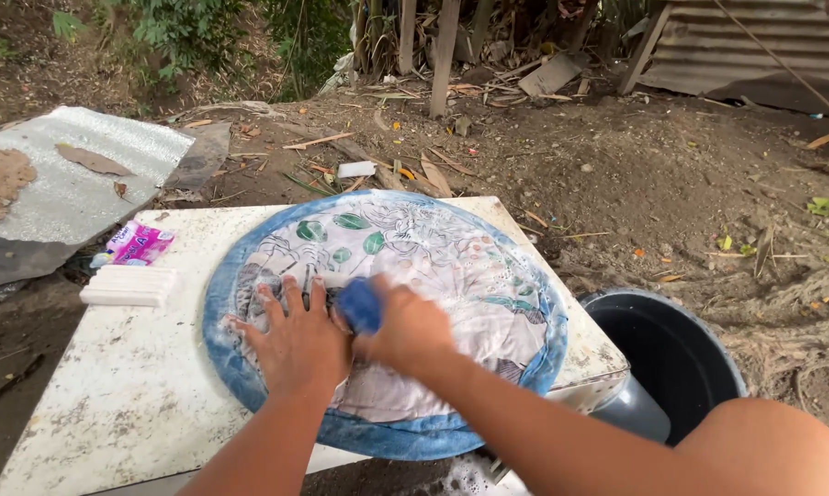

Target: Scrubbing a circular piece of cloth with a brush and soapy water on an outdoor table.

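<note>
1. The counter (129, 395) is a worn white slab standing on bare earth outdoors; everything below is placed relative to it.
2. A round cloth piece (433, 266) with a blue denim rim and a pale middle printed with green leaves lies flat across the counter's centre and right part, its near edge hanging slightly over the counter's front.
3. A dark bucket (671, 358) stands on the ground just off the counter's right edge; I cannot tell what is in it.
4. A grey corrugated sheet (74, 184) lies on the ground beyond the counter's far-left corner.
5. The left hand (295, 344) lies flat on the cloth near the counter's front, fingers spread and extended, pinning the fabric down and gripping nothing.
6. The right hand (405, 326) is clenched around a blue brush (359, 305), pressed onto the cloth just beside the left hand; it is blurred.
7. A white soap bar (128, 286) rests on the counter's left side, well apart from the hands.
8. A pink packet (139, 243) lies at the counter's far-left corner, just behind the soap bar.
9. Judging progress: suds show below the counter's front edge, so washing looks under way; the brush sits on the near-left part of the cloth, and how much is already scrubbed cannot be told.
</note>
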